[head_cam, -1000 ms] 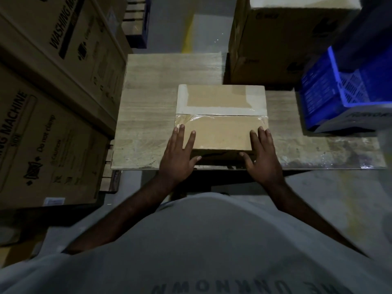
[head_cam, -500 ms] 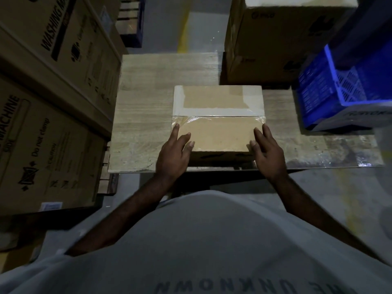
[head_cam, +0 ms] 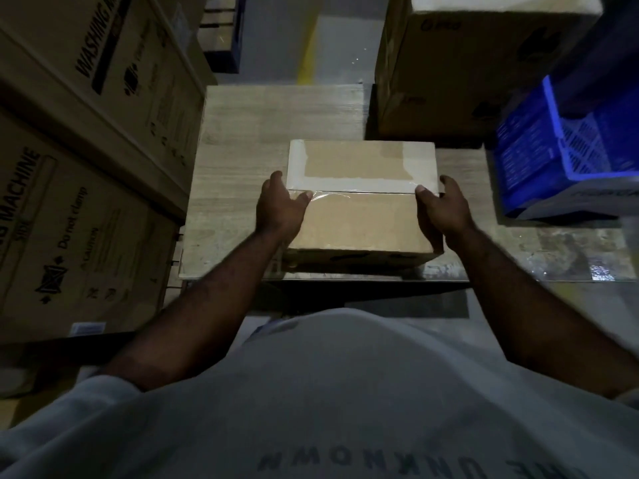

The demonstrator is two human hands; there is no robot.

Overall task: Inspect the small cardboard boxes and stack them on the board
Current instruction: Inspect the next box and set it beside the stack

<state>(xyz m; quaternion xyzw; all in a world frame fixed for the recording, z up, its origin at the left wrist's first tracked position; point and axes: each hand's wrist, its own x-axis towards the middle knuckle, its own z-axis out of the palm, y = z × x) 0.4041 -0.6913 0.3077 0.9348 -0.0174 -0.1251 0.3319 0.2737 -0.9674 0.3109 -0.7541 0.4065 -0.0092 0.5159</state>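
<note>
two hands, left hand (head_cam: 278, 210) and right hand (head_cam: 441, 210), clamp taped cardboard box (head_cam: 361, 198) sides on board (head_cam: 242, 167).

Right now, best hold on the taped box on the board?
Take the small cardboard box by its two short side walls, one hand from each side, as the left hand and right hand do. It lies flat on the board, too wide for one hand; the top is slick tape.
</note>
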